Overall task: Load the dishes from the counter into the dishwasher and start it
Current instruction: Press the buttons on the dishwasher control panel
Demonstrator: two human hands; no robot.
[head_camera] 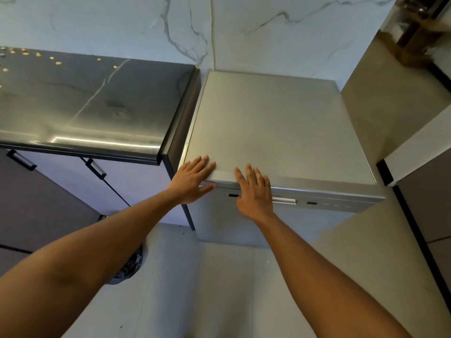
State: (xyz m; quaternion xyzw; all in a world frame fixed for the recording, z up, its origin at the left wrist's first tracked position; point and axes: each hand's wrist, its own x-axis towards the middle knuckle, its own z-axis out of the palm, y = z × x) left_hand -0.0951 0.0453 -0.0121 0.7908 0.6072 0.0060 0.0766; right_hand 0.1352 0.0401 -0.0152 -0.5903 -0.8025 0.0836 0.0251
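A grey free-standing dishwasher (275, 123) stands against the marble wall, its door closed. Along the top of the door runs a control strip (317, 203) with dark windows and a silver handle. My left hand (192, 181) lies flat with straight fingers over the front left corner of the top. My right hand (255, 191) rests flat over the front edge and covers part of the control strip. Neither hand holds anything. No dishes are in view.
A dark marble counter (92, 103) adjoins the dishwasher on the left, with small yellow bits scattered at its far left. Below it are cabinet doors with black handles (96, 169). A black bag (131, 264) lies on the tiled floor. A beige wall stands on the right.
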